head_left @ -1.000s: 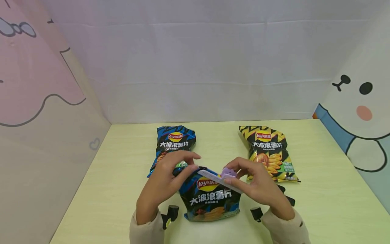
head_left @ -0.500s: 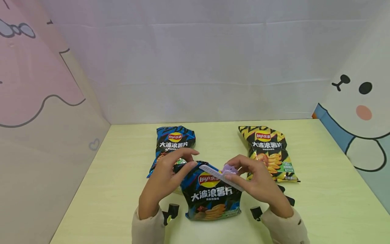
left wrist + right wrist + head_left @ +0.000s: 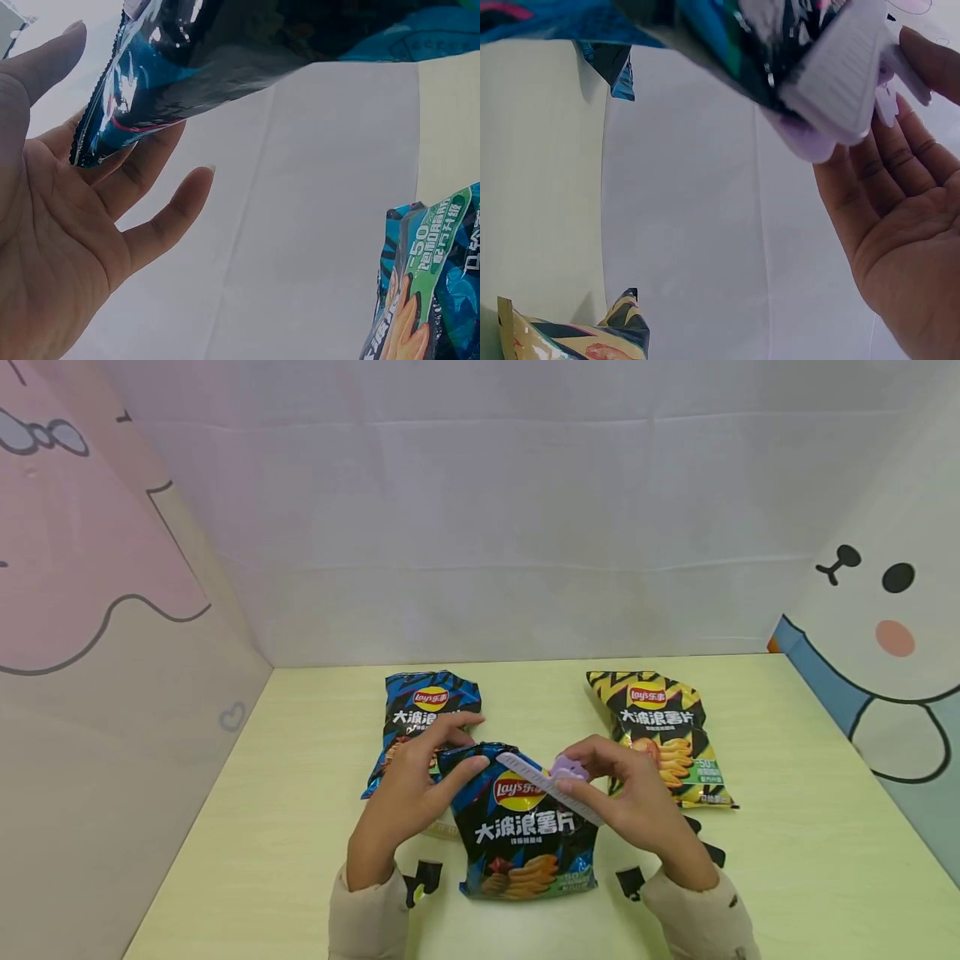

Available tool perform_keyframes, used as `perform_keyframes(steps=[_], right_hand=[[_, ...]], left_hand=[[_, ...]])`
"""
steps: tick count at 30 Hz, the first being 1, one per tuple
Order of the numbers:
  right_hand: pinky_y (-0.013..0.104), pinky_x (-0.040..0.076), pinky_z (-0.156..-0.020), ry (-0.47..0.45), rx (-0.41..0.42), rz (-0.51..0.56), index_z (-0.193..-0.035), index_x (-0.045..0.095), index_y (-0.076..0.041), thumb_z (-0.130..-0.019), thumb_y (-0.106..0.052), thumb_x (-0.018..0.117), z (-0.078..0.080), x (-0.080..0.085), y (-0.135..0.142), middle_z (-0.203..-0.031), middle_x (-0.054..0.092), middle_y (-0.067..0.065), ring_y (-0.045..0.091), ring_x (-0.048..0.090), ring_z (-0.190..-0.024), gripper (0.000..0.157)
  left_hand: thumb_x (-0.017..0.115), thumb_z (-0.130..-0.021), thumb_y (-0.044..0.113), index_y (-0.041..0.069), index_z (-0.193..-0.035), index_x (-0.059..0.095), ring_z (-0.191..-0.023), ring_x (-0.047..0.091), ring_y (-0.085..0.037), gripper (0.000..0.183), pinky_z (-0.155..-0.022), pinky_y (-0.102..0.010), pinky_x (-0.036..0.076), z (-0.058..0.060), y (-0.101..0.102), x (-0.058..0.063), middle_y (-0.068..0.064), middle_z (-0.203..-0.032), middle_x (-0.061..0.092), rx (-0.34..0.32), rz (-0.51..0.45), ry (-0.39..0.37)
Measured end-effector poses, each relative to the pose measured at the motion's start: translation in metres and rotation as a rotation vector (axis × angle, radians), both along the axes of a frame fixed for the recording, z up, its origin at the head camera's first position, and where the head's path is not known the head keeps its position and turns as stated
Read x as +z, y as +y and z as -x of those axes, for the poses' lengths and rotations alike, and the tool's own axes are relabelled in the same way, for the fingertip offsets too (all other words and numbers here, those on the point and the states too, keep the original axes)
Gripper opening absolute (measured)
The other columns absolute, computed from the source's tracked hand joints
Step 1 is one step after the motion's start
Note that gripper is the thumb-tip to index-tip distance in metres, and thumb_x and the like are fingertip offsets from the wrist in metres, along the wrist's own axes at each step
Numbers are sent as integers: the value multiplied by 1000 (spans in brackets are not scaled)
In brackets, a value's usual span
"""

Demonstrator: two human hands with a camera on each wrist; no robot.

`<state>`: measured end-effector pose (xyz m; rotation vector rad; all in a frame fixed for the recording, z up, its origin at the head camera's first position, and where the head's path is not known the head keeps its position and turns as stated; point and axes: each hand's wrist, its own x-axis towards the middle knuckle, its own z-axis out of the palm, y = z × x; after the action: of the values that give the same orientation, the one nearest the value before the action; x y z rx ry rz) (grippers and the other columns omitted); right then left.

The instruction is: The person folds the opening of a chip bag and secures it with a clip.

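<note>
Raised slightly since the earlier frame, a blue bag (image 3: 517, 847) now shows more of its front to the head camera, its top edge higher as the two hands and a purple clip (image 3: 551, 788) shift up with it. A person's right hand (image 3: 637, 797) pinches the clip's handle between thumb and fingers, the long bar slanting across the bag's upper right. At the top left corner, the left hand (image 3: 416, 793) holds its fingers loosely curved behind the bag, thumb in front. The bag is midway along the counter (image 3: 810, 827), toward its front edge. Farther back lie a second blue bag (image 3: 416, 714), left of center, and a yellow bag (image 3: 671, 735), right.
</note>
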<state>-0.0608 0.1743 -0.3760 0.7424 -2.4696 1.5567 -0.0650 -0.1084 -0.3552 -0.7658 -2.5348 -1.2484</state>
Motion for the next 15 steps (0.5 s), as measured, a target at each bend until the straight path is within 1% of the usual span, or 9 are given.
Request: perform_keyframes(steps=[5, 9, 12, 15], right_hand=[[25, 56, -76, 4, -44, -15, -104, 70, -18, -89, -7, 75, 1, -2, 0, -91, 72, -5, 5, 63, -81, 19], [26, 55, -79, 0, -59, -17, -104, 70, -18, -89, -8, 75, 3, -4, 1, -91, 73, -5, 5, 63, -82, 19], [24, 53, -79, -2, -70, -16, -104, 70, -18, -89, -8, 75, 4, -5, 1, -92, 74, -5, 5, 62, -82, 18], [23, 51, -78, -9, -85, -15, -105, 70, -17, -89, -9, 75, 5, -6, 1, -93, 74, -3, 6, 60, -83, 18]], left_hand=[[68, -97, 25, 23, -143, 50, -112, 67, -15, 50, -96, -43, 56, 2, 1, -2, -1, -117, 70, 16, -9, -58], [69, -96, 26, 21, -145, 47, -115, 68, -19, 54, -100, -49, 54, 5, 1, -5, -3, -118, 71, 26, -15, -93], [70, -95, 28, 23, -148, 43, -118, 67, -22, 59, -102, -51, 53, 6, 0, -7, -4, -122, 71, 27, -23, -118], [71, -94, 31, 27, -150, 39, -123, 65, -25, 65, -104, -52, 52, 6, 0, -9, -5, -127, 70, 34, -29, -140]])
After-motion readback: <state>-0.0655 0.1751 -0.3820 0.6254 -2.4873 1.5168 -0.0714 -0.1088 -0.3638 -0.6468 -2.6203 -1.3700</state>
